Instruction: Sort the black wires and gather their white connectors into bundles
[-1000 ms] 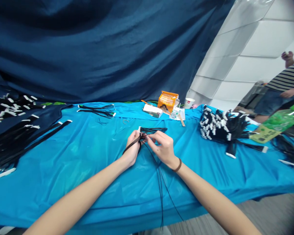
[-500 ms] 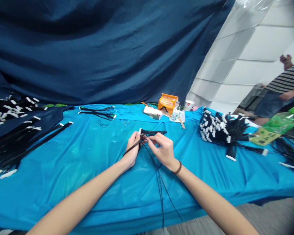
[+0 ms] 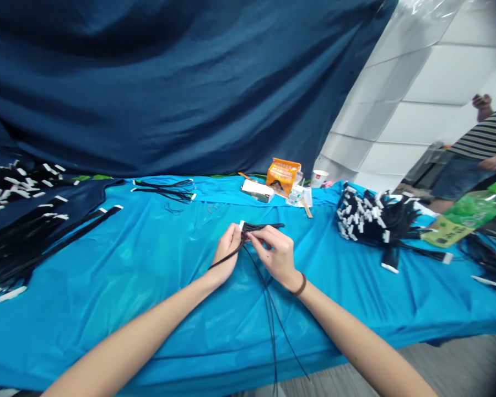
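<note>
Both hands meet over the middle of the blue-covered table [image 3: 157, 331]. My left hand [image 3: 226, 253] is closed on a black cable bundle [image 3: 264, 226] that has a white connector [image 3: 242, 225] at its left end. One part of the bundle bends down across the left palm. My right hand [image 3: 275, 251] pinches close beside the left fingertips, on the black wires near the connector. What exactly lies between the right fingertips is too small to make out. Several loose thin wires [image 3: 268, 300] hang from between the hands past the table's front edge.
Cable bundles with white ends lie in a left pile [image 3: 20, 237] and a right pile [image 3: 367, 212]. A small bundle [image 3: 165, 190], an orange bag [image 3: 283, 175] and a paper cup [image 3: 319, 177] sit at the back. A green-capped bottle [image 3: 467, 215] stands tilted at right, near another person [image 3: 479, 143].
My left hand and the connector have shifted slightly to the right, closer to my right hand. The right hand has hardly moved. The bystander's raised hand has changed pose a little.
</note>
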Action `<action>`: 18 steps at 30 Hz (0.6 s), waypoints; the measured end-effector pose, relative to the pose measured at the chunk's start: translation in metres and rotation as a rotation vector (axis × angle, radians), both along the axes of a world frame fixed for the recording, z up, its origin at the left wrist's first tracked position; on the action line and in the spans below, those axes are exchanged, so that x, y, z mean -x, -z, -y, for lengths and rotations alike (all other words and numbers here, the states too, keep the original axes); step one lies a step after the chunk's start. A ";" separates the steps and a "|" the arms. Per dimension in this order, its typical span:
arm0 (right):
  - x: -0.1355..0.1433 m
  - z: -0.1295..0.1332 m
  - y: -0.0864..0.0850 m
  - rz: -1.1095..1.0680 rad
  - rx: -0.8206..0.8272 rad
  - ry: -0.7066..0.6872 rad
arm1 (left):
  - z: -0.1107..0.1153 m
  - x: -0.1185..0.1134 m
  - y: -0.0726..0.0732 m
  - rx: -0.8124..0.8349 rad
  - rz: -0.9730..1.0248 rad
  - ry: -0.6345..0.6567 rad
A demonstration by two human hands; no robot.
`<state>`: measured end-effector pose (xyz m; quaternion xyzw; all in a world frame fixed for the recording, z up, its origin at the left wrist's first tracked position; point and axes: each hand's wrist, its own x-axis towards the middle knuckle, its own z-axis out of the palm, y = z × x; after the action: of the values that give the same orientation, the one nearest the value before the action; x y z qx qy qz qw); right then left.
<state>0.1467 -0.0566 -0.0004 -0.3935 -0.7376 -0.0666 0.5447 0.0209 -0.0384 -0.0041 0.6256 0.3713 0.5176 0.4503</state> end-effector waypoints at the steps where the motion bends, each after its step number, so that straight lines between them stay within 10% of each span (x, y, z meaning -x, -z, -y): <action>1: -0.001 0.000 0.000 0.001 0.001 -0.001 | 0.001 0.000 0.000 -0.001 -0.003 0.006; 18: -0.016 -0.018 0.009 0.349 -0.192 0.140 | -0.021 0.007 0.001 0.334 0.471 0.091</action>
<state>0.1629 -0.0382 -0.0096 -0.3726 -0.7819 -0.2416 0.4375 0.0141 -0.0173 -0.0055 0.4215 0.3082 0.5593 0.6438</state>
